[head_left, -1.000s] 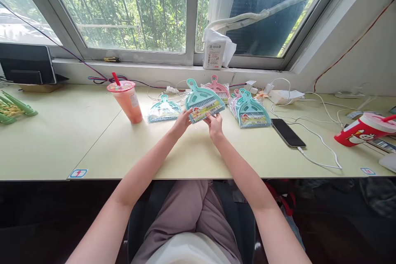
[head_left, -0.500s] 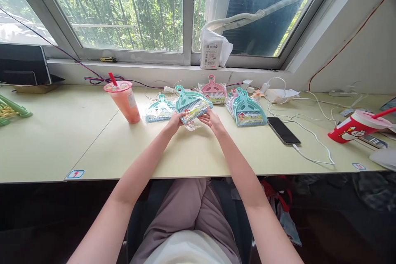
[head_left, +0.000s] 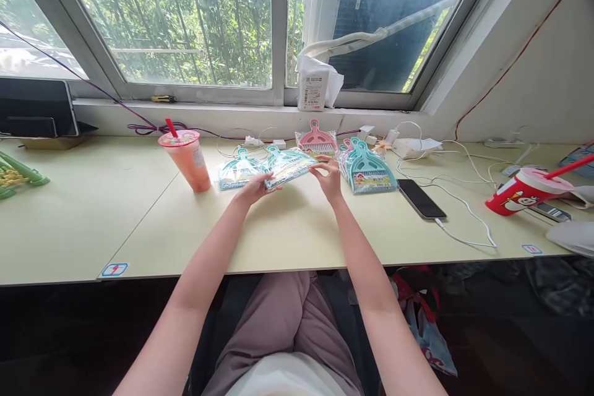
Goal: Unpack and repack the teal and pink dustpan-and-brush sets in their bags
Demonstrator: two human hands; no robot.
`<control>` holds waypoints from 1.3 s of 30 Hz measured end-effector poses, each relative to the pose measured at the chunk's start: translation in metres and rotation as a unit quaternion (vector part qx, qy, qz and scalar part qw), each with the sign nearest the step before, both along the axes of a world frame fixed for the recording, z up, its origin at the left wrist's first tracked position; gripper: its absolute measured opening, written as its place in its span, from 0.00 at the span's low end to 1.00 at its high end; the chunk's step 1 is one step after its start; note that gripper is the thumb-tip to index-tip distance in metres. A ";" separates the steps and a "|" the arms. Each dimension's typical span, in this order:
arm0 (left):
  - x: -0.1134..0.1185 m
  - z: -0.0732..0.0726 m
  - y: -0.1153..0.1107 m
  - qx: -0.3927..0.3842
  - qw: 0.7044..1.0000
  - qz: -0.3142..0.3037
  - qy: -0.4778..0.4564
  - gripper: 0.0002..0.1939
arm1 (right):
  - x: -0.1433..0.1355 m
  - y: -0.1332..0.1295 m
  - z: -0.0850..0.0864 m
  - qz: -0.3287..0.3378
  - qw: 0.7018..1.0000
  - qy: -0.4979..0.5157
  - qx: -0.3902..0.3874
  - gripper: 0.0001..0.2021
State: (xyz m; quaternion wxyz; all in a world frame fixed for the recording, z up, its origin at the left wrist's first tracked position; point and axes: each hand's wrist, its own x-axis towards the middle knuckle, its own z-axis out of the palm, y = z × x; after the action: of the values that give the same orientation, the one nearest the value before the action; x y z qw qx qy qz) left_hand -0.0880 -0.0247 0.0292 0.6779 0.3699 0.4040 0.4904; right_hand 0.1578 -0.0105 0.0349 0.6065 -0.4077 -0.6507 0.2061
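Note:
Between my two hands is a teal mini dustpan-and-brush set (head_left: pixel 290 165) in a clear plastic wrapper, tilted above the table. My left hand (head_left: pixel 255 189) grips its lower left corner, fingers under it. At its right end, my right hand (head_left: pixel 328 176) pinches the edge of the wrapper. Another wrapped teal set (head_left: pixel 239 169) lies just left of the held one. Behind it sits a wrapped pink set (head_left: pixel 318 139). To the right, several wrapped sets, pink and teal, overlap in a stack, with a teal dustpan set (head_left: pixel 370 167) in front.
A cup of pink drink (head_left: pixel 188 164) stands left of my hands. On the right lie a charging phone (head_left: pixel 422 199) with a white cable and a tipped red cup (head_left: pixel 522 193). A tissue pack (head_left: pixel 314 90) stands on the windowsill. A tablet (head_left: pixel 37 108) is at far left.
The held dustpan set has tilted flatter, its label now facing less toward me. My right hand has risen and shifted right along its edge. The camera view has shifted slightly.

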 end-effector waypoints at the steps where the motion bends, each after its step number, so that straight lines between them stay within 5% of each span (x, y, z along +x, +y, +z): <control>1: 0.000 0.000 -0.001 0.002 0.999 -0.034 0.015 0.08 | 0.002 0.001 0.000 0.010 1.000 0.017 0.002 0.01; 5: 0.005 -0.002 -0.006 0.027 0.989 -0.132 0.065 0.15 | 0.007 0.004 -0.002 0.027 0.999 0.043 -0.002 0.04; 11: 0.008 -0.007 -0.005 0.072 0.980 -0.151 0.112 0.23 | 0.004 0.007 -0.011 0.011 0.994 0.097 -0.044 0.07; 15: 0.004 -0.007 -0.004 0.092 0.975 -0.147 0.141 0.28 | 0.002 0.011 -0.017 0.068 0.966 0.207 -0.143 0.26; 17: 0.006 -0.006 -0.004 0.100 0.972 -0.135 0.163 0.30 | 0.003 0.013 -0.020 0.109 0.934 0.252 -0.229 0.28; 20: 0.017 -0.002 -0.009 0.126 0.972 -0.079 0.183 0.34 | 0.004 0.018 -0.024 0.127 0.891 0.309 -0.306 0.15; 24: 0.036 0.002 -0.019 0.212 0.966 -0.015 0.146 0.50 | 0.000 0.019 -0.025 0.082 0.860 0.396 -0.312 0.10; 28: 0.043 0.001 -0.024 0.340 0.922 0.021 0.183 0.68 | -0.005 0.018 -0.026 0.074 0.852 0.418 -0.307 0.10; 32: 0.037 -0.004 -0.021 0.399 0.879 0.046 0.257 0.63 | -0.007 0.020 -0.033 0.089 0.850 0.416 -0.309 0.09; 36: 0.031 -0.008 -0.016 0.384 0.868 0.019 0.315 0.61 | -0.005 0.023 -0.037 0.086 0.847 0.422 -0.312 0.09; 39: 0.031 -0.009 -0.014 0.369 0.876 0.050 0.305 0.41 | -0.005 0.023 -0.036 0.095 0.844 0.426 -0.312 0.09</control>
State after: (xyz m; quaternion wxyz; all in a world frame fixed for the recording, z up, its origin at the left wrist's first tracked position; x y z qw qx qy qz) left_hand -0.0567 -0.0388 0.0200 0.3096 0.7036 0.3981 0.5006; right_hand 0.1533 0.0127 -0.0010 0.6421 -0.3836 -0.2655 0.6084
